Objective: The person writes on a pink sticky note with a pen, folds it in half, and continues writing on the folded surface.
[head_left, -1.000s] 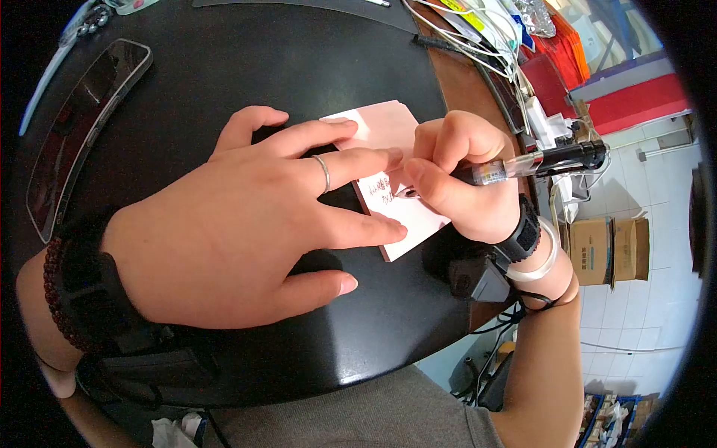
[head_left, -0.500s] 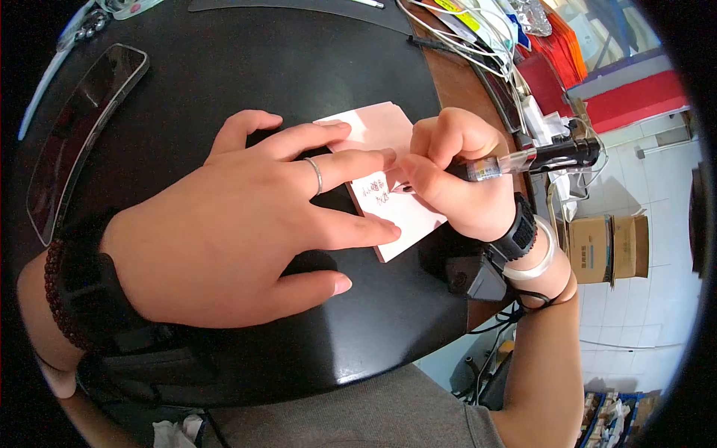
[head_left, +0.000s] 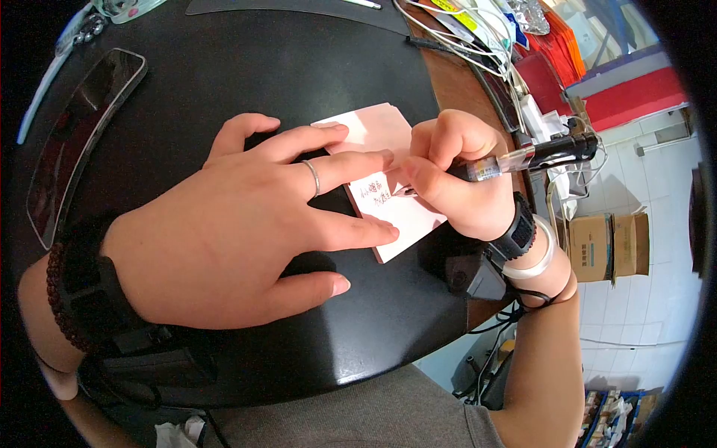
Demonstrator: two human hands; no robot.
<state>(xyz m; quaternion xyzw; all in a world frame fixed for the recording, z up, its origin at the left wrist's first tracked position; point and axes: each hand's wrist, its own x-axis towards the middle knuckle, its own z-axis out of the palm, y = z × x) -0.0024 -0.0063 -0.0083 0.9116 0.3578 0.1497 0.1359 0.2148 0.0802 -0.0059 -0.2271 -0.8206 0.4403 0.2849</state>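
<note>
A pale pink notepad [head_left: 407, 224] lies on the black desktop with a few handwritten characters on its top sheet. My left hand [head_left: 231, 224] is spread flat, its fingertips pressing on the pad's left part while the thumb rests off it. In my right hand [head_left: 459, 172] a pen [head_left: 515, 160] is pinched between thumb and fingers. Its tip touches the paper at the end of the lower row of writing. The black rear end of the pen points to the right. Some of the pad is covered by both hands.
A phone [head_left: 86, 142] lies on the desk [head_left: 299, 67] at the left. White cables [head_left: 478, 45], folders [head_left: 556, 56] and papers crowd the upper right. A cardboard box [head_left: 609, 246] sits beyond the desk by a tiled wall. A black device is strapped at my right wrist.
More strokes show in the lower row of writing, where the pen tip has shifted slightly. Both hands stay nearly in place.
</note>
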